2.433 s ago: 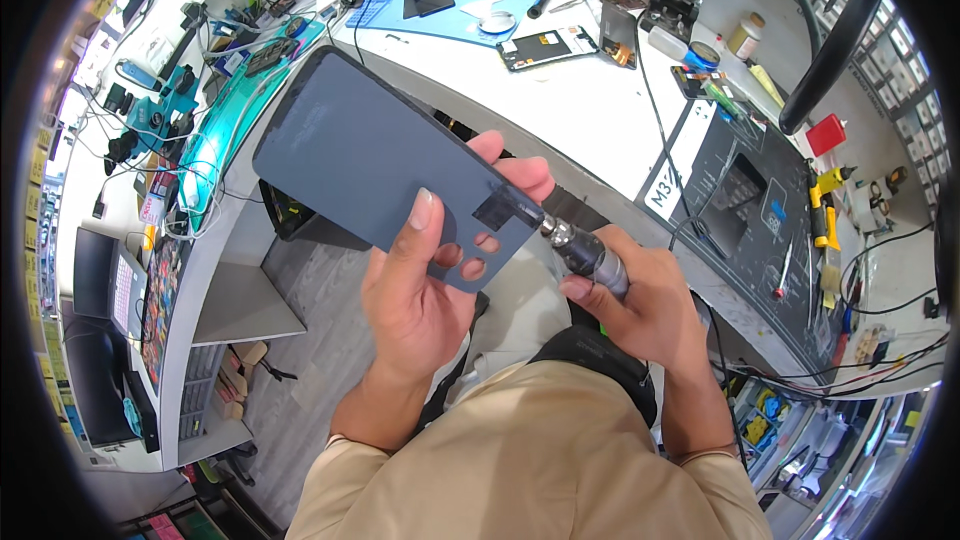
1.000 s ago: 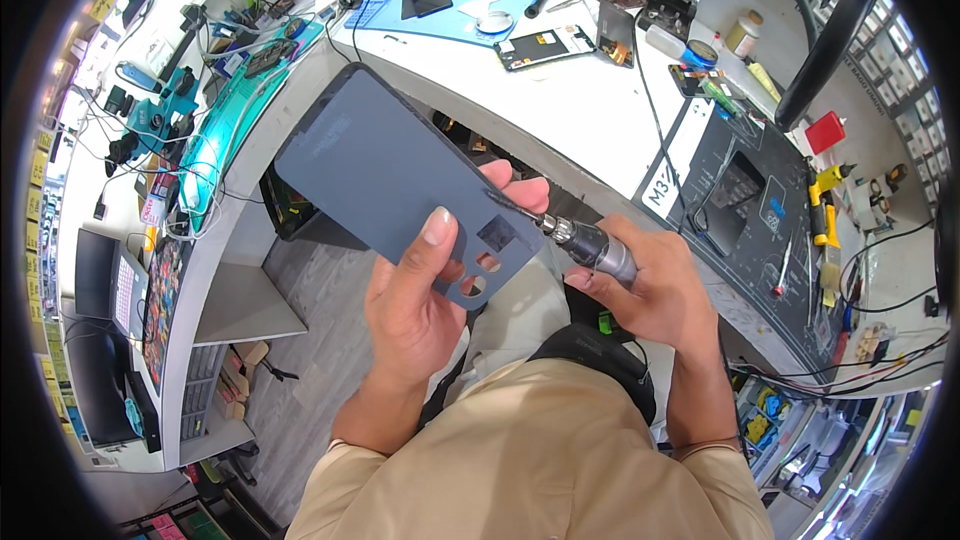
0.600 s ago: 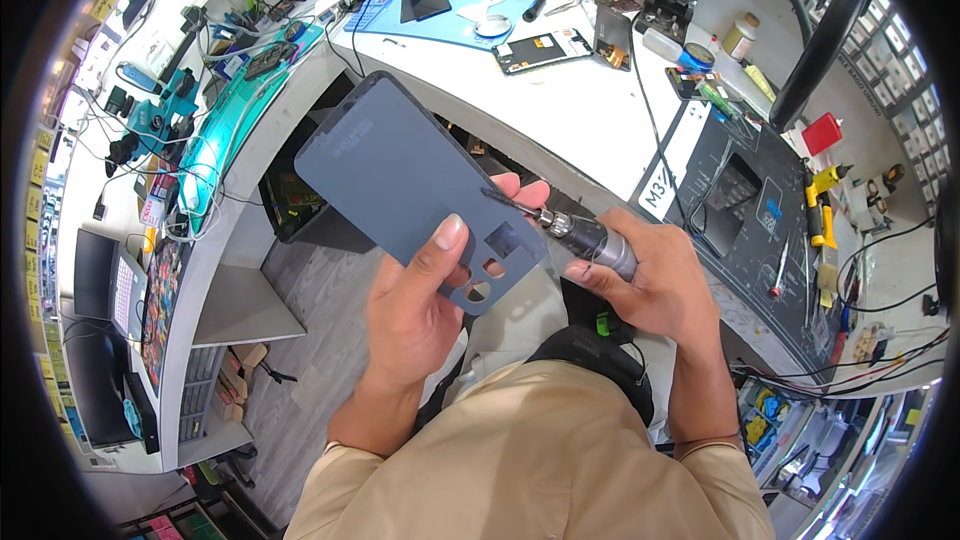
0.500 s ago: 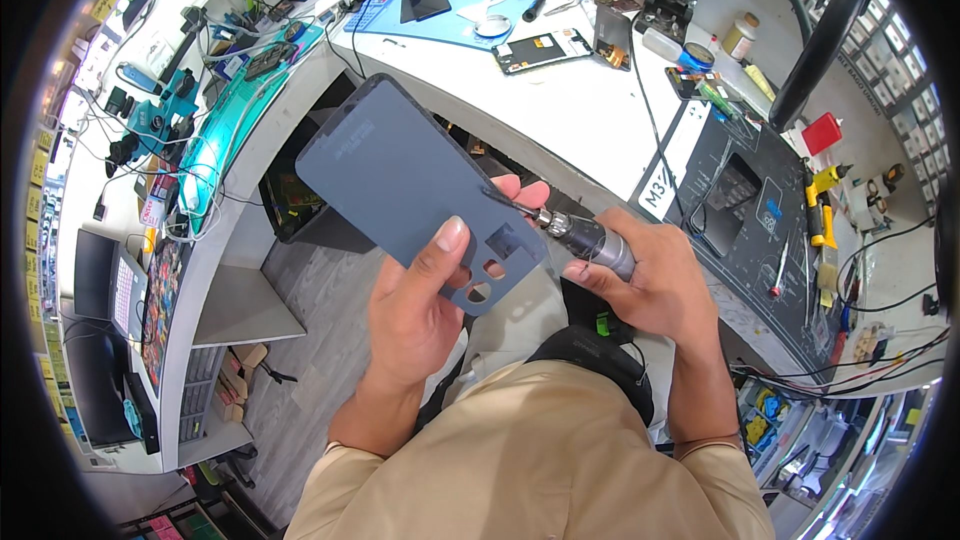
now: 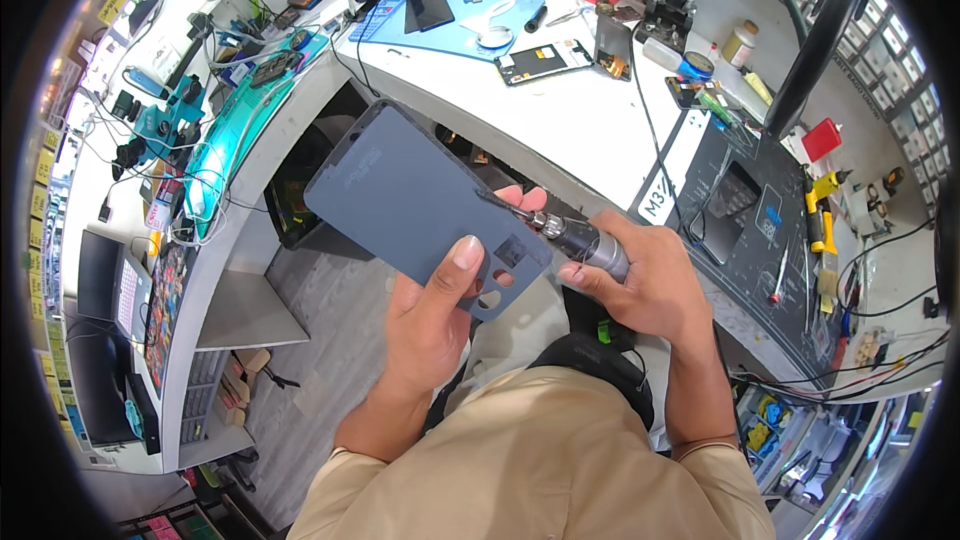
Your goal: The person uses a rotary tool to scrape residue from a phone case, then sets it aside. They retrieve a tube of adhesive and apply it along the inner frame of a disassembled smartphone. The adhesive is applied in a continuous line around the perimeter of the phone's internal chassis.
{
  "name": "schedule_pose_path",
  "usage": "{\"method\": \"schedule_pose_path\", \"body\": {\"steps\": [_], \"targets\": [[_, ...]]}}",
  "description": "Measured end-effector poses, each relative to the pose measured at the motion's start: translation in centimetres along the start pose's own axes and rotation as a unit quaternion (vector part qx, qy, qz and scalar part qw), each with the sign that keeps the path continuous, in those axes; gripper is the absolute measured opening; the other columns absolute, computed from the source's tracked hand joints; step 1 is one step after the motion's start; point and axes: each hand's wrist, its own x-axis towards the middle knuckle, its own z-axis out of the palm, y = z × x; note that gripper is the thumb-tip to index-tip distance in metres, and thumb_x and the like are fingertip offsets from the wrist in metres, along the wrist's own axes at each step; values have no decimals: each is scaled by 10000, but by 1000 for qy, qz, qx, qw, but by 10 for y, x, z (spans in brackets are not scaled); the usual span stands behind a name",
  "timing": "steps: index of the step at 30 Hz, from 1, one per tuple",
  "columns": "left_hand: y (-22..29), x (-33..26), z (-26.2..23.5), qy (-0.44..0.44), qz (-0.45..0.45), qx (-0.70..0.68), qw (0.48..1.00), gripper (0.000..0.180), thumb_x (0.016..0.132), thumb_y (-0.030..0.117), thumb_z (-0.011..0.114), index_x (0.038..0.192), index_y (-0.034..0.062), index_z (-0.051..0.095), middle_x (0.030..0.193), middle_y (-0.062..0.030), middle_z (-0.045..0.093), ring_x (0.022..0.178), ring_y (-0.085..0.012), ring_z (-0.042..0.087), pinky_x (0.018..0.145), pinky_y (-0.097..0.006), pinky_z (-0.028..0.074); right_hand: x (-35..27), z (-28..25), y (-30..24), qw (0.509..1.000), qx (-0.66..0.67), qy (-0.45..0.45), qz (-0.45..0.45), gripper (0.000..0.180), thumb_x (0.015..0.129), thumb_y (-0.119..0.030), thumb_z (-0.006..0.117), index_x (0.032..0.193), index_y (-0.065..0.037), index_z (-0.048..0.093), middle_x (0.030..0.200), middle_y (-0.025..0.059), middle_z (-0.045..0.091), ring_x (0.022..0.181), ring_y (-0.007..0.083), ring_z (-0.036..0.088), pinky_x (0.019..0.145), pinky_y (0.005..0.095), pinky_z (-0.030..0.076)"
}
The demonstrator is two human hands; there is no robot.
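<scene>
Left hand [image 5: 428,328] clamps a grey phone back panel [image 5: 400,195]; right hand [image 5: 657,283], closed around a rotary tool [image 5: 592,245], seemingly grinds the panel's edge between them; any further pass calls for steadiness.

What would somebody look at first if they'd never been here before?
Probably the big grey panel with round holes, held in the left hand right in the middle. Next comes the grey, pen-like power tool in the right hand, its thin tip at the panel's edge. After that, maybe the bright teal mat on the left side.
</scene>
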Motion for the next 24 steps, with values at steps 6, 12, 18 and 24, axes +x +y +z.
{"method": "schedule_pose_path", "body": {"steps": [6,12,18,24], "targets": [[2,0,-1,-14,3,4,1000,556,1053,360,473,1423,-53,517,1365,-252,636,1102,-205,672,802,-272,490,-3,3,5,999,11,13,-27,518,858,-524,784,1048,-49,702,681,165,665,680,390,672,640,444,514],[-1,3,3,-8,6,-9,1000,575,1071,378,439,1437,-62,492,1375,-251,633,1235,-301,649,789,-257,482,-9,6,18,999,8,12,-43,528,856,-541,776,1042,-54,695,635,153,633,648,397,643,596,446,490],[0,3,5,-8,2,-5,1000,567,1075,373,434,1435,-61,495,1375,-247,634,1229,-293,650,781,-248,488,-7,7,23,997,4,41,-60,520,856,-537,778,1042,-58,699,633,151,631,647,394,642,599,449,487],[-1,2,6,5,-1,-8,1000,559,1075,364,435,1436,-57,501,1361,-237,644,1230,-278,650,766,-242,487,-3,6,22,998,6,36,-50,503,859,-523,780,1041,-60,704,634,141,635,647,376,649,609,438,488]]}}
